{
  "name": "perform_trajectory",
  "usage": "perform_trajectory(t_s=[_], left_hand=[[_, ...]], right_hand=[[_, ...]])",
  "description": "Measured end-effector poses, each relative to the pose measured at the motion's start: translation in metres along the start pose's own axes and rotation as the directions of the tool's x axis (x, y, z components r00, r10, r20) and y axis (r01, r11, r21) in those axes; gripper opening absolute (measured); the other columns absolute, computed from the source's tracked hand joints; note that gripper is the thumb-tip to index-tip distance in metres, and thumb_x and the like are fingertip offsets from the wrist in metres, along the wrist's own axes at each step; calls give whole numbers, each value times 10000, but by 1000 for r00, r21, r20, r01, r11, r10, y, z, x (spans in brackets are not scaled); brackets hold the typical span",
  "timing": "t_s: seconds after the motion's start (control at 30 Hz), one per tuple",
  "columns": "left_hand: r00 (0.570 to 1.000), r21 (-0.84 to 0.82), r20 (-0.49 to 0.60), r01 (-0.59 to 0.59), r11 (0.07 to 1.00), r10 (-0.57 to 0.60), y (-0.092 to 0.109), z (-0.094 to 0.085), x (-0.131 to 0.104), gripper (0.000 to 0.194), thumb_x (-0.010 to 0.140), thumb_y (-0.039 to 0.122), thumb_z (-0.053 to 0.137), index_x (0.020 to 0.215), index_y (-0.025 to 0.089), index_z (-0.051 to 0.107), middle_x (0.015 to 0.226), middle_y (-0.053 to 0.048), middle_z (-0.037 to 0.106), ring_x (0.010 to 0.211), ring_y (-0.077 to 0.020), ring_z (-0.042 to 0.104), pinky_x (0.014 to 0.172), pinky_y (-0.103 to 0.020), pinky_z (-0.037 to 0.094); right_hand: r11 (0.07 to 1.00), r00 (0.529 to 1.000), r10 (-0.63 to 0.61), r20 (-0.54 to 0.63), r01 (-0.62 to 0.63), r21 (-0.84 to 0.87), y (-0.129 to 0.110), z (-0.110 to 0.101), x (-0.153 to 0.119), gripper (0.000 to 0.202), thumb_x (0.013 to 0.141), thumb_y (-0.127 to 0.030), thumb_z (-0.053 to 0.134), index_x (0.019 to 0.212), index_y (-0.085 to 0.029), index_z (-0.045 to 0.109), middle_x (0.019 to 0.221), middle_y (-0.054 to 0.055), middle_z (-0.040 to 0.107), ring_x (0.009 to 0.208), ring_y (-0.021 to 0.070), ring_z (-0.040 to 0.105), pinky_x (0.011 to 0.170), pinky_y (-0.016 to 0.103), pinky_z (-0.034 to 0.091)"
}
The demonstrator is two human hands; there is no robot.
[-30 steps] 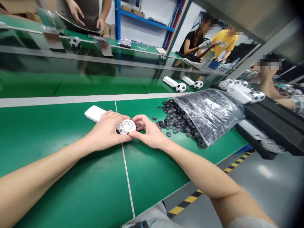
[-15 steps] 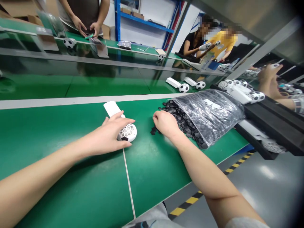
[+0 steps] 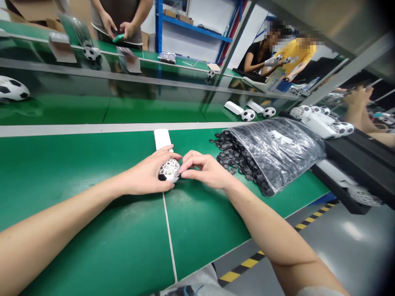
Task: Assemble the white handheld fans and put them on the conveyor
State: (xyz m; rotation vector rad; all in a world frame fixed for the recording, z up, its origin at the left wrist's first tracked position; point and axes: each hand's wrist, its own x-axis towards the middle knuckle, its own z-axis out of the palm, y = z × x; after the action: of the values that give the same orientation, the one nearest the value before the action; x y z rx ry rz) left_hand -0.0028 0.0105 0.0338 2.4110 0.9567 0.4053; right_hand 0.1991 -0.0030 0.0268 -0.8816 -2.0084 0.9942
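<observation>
Left hand (image 3: 145,174) grips the white lattice ball shell (image 3: 169,169) and steadies it on the green bench (image 3: 92,164), near the middle, right on the seam line. One black patch is visible on the shell's near-left face; the remaining cells look open.

Change since half a second ago: the right hand (image 3: 206,170) has come back from the heap of black patches (image 3: 237,154) to the shell. Its fingertips are pinched against the shell's right side; I cannot tell whether a patch sits between them. Judgement: a fresh piece has been fetched and is about to be pressed into a cell.

The white handle (image 3: 162,139) now points toward the far edge, so the piece has been turned.

The plastic bag (image 3: 277,150) lies toward the right edge, patches spilling from its mouth.
</observation>
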Motion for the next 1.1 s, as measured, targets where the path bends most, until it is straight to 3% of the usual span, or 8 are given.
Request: perform_trajectory(t_s=[0.17, 0.53, 0.7, 0.83, 0.9, 0.97, 1.03, 1.1], left_hand=[[998, -32, -47, 45, 998, -46, 4, 4, 2, 535, 692, 424, 579, 1166, 200, 472, 1361, -91, 374, 1323, -283, 192, 1041, -447, 249], [993, -58, -112, 36, 998, -42, 9, 10, 5, 483, 698, 276, 534, 1161, 174, 440, 1300, -78, 433, 1319, -252, 200, 1050, -407, 259], [991, -38, -130, 33, 999, -37, 7, 10, 6, 505, 685, 274, 529, 1169, 164, 435, 1297, -89, 431, 1297, -282, 242, 1033, -416, 282], [995, -25, -89, 38, 999, -40, 3, 9, 5, 527, 683, 319, 557, 1182, 191, 441, 1297, -83, 404, 1288, -277, 252, 1037, -418, 273], [992, -11, -105, 64, 998, -64, 1, 8, 4, 604, 647, 429, 614, 1183, 203, 454, 1294, -95, 359, 1272, -294, 251, 1035, -440, 269], [982, 7, -144, 125, 992, -122, -1, 7, 3, 676, 574, 535, 656, 1141, 203, 495, 1253, -107, 336, 1234, -319, 268, 1016, -471, 283], [977, 20, -149, 156, 987, -152, -2, 5, 2, 670, 556, 570, 657, 1099, 200, 524, 1191, -106, 352, 1199, -327, 285, 998, -489, 301], [990, 16, -92, 108, 994, -106, -2, 2, 1, 596, 615, 525, 632, 1109, 212, 515, 1169, -94, 377, 1211, -315, 272, 1003, -479, 298]], right_hand=[[1000, 998, 11, -60, -9, 29, 7, 9, 2, 83, 690, -206, 711, 706, -191, 632, 804, -5, 529, 857, 150, 523, 850, 340, 407], [955, 976, 208, -59, -189, 229, 14, 11, 4, 377, 581, -285, 771, 794, -193, 474, 758, -50, 463, 601, 80, 409, 574, 220, 377], [967, 970, 222, -95, -207, 147, 14, 11, 8, 401, 547, -304, 783, 767, -189, 469, 744, -51, 467, 581, 75, 389, 532, 204, 355], [966, 962, 232, -146, -245, -77, 6, -4, 6, 266, 680, -361, 680, 763, -188, 496, 699, -40, 495, 575, 89, 431, 536, 216, 381], [878, 931, 240, -275, -329, -348, 3, -17, 3, 203, 723, -354, 639, 770, -191, 527, 741, -18, 534, 606, 105, 472, 566, 238, 390], [677, 890, 284, -358, -450, -583, 2, -29, -1, 183, 709, -339, 654, 784, -199, 564, 807, 7, 573, 665, 137, 518, 585, 261, 387], [509, 853, 384, -353, -515, -690, 3, -34, -4, 164, 699, -315, 666, 797, -206, 593, 840, 24, 607, 719, 170, 557, 587, 272, 383], [466, 832, 457, -315, -525, -712, 3, -34, -4, 97, 731, -270, 637, 802, -210, 606, 817, 26, 634, 732, 175, 580, 586, 264, 390]])
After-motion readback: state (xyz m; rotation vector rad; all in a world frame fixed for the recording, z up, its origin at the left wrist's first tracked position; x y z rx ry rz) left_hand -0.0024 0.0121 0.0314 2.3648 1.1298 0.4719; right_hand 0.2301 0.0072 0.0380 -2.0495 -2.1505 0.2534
